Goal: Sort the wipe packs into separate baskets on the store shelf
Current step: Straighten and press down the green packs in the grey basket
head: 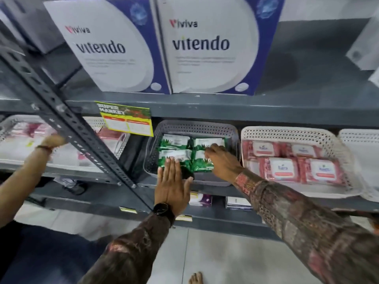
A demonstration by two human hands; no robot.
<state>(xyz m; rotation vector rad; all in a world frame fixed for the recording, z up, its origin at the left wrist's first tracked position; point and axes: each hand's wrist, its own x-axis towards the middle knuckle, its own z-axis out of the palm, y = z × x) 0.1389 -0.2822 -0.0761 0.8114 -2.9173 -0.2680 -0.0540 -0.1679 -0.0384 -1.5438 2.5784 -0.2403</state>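
- Grey metal store shelf (205, 103) with a slotted upright post (82, 128), tiled floor below.
- On the middle level, a grey perforated basket (196, 127) holding green wipe packs (176, 141) laid flat in two rows.
- Just to the right, a white perforated basket (295, 132) filled with pink wipe packs (284, 168), each bearing a white label too blurred to read.
- Left hand (172, 183) flat at the grey basket's front edge, fingers (171, 167) straight and together, tips touching the near left green pack, gripping nothing.
- Right hand (223, 160) over the near right green pack, fingers (209, 151) curled down onto its top edge; pinched or merely touching, hard to tell.
- Black watch (163, 210) on the left wrist, patterned sleeves on both arms.
- Above, two blue-and-white boxes (205, 48) printed "iviva" and "vitendo".
- Yellow shelf tag (127, 120) headed "SUPER MARKET", smaller print illegible.
- Far left, another person's hand (54, 141) at a further white basket (12, 124).
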